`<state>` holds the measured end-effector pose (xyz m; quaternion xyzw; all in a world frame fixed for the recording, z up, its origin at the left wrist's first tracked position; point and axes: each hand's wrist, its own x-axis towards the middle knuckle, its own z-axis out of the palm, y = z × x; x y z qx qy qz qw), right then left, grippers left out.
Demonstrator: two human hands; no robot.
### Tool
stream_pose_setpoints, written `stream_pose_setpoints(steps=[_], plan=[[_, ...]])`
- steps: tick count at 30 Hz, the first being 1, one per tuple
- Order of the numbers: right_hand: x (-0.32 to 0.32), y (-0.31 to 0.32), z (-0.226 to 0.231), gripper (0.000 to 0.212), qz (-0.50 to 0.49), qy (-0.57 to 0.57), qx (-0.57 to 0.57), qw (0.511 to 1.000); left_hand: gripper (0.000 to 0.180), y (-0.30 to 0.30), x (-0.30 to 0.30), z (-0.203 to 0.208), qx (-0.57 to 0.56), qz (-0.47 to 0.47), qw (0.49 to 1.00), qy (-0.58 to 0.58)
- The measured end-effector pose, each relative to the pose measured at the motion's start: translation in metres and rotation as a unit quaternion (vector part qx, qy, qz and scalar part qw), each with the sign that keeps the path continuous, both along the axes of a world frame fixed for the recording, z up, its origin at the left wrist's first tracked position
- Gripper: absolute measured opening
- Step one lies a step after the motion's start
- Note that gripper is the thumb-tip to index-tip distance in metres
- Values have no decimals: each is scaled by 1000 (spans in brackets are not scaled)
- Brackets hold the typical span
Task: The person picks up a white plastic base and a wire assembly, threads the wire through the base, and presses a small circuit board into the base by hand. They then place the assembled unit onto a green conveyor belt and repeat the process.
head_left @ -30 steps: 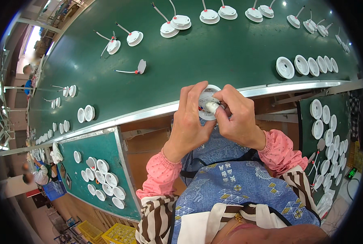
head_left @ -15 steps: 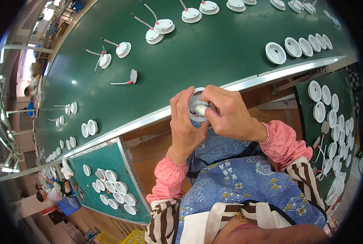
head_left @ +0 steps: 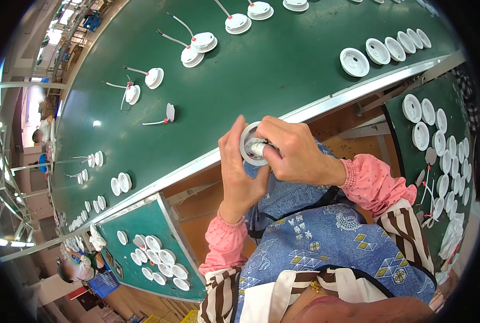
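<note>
My left hand [head_left: 236, 180] is closed around a white, ring-rimmed round housing [head_left: 243, 143], held upright in front of my apron beside the bench edge. The thumb grips its lower side while the fingers reach up its far left side. My right hand [head_left: 298, 152] comes from the right, its fingers bent into the housing's open face. At its fingertips is something white and rounded [head_left: 257, 148]; I cannot tell whether it is a finger wrap or a part. Small dark bits show beside it, and the inside of the housing is mostly covered.
A green bench [head_left: 218, 91] with a metal edge [head_left: 315, 111] lies beyond my hands. On it stand white round lamp units with wires [head_left: 154, 78] and empty housings [head_left: 354, 62]. Lower green tables at left [head_left: 143, 215] and right [head_left: 406, 140] carry several white housings.
My view has shifted a little. The left fingers have moved slightly off the housing's far rim, and the housing shows more of its rim. The right hand stays in its open face.
</note>
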<state>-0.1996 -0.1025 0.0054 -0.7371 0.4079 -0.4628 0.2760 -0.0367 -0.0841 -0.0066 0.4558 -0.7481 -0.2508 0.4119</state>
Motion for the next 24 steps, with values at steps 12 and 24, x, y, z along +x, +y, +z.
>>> stream_pose_setpoints(steps=[12, 24], plan=[[-23, 2, -14, 13, 32, -104, 82, 991, 43, 8, 19, -14, 243, 26, 959, 142], [-45, 17, -23, 25, 63, -30, 126, 990, 22, 18, 18, -6, 257, -87, 960, 68]])
